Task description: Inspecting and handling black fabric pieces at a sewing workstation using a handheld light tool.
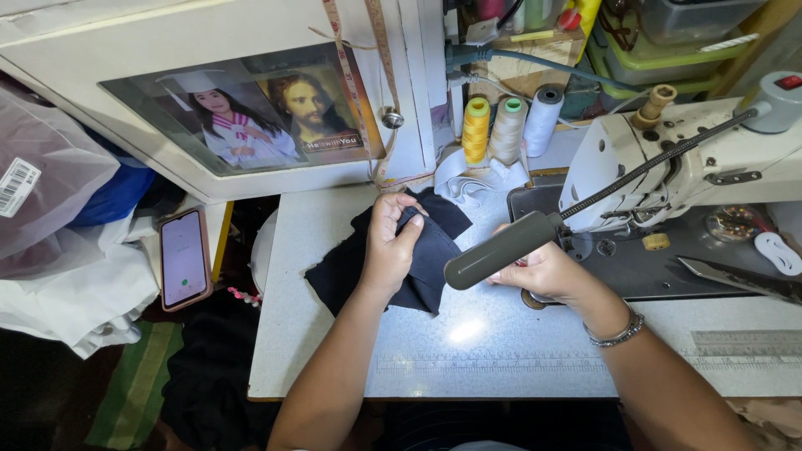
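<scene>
Dark fabric [434, 259] lay pinched in the left hand's [388, 250] closed grip, stretching rightward toward the nearby right hand [543, 271], whose grip state was hidden behind the lamp head [501, 250].

Cloth [351, 267] on table [501, 351], sewing machine [668, 159] right, phone [184, 259] left

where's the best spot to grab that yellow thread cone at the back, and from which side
Probably by its upper half, coming straight down from above. The yellow thread cone stands upright and narrows toward the top, with the beige cone close on its right and the cabinet edge on its left, so side approaches look cramped. Both the left hand and right hand are occupied near the black fabric.
</scene>
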